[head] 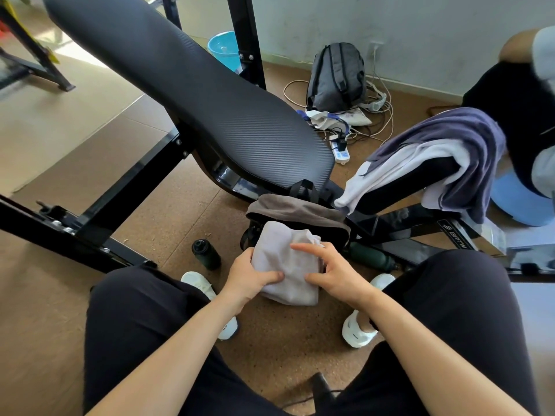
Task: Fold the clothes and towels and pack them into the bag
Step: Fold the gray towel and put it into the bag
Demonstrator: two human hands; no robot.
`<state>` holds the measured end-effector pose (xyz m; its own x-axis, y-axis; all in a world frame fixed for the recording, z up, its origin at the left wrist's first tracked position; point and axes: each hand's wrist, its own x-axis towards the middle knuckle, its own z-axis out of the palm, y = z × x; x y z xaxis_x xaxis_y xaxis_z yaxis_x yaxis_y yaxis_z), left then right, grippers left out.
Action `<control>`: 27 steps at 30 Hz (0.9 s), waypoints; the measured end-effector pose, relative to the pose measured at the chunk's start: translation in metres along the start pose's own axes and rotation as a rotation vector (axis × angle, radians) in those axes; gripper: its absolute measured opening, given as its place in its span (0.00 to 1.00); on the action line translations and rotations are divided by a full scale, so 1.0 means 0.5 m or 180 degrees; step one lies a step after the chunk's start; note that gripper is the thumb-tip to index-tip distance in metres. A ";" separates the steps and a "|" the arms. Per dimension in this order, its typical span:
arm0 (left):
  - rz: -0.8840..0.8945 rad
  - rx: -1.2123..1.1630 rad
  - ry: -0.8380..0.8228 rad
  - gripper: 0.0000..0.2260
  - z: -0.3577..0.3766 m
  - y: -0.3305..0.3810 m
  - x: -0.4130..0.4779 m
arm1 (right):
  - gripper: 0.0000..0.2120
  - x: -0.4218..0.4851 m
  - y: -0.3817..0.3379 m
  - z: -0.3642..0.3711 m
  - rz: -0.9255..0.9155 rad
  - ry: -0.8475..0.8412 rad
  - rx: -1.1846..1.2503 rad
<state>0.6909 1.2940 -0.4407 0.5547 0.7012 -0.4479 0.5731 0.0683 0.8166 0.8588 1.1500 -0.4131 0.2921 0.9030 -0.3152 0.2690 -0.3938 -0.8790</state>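
I sit with a folded pale lilac towel [286, 262] held between my knees, above the floor. My left hand [250, 273] grips its left edge, thumb on top. At the towel's right side, my right hand [332, 270] holds it with the thumb pressed in and the index finger stretched across the top. Just beyond the towel stands a black bag [318, 225] with a brown-grey cloth [288, 207] lying over its opening. A white garment [399, 168] and a purple towel [468, 136] hang over the bench's seat pad at the right.
A black weight bench [192, 94] fills the middle, its frame running left and right. A dark bottle [206, 254] stands left of the bag, a green bottle [372, 257] lies right of it. A grey backpack [336, 76], cables and power strip [341, 150] sit behind. Another person's legs [516, 94] show at far right.
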 end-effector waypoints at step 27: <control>0.2832 0.1256 -0.0499 0.26 0.018 0.015 -0.047 | 0.18 0.018 0.011 0.006 0.0870 0.0783 0.2907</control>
<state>0.6876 1.2715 -0.4273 0.9385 0.2780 0.2047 0.0522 -0.7003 0.7119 0.8600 1.1564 -0.4219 0.4494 0.6989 -0.5564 -0.6185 -0.2060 -0.7583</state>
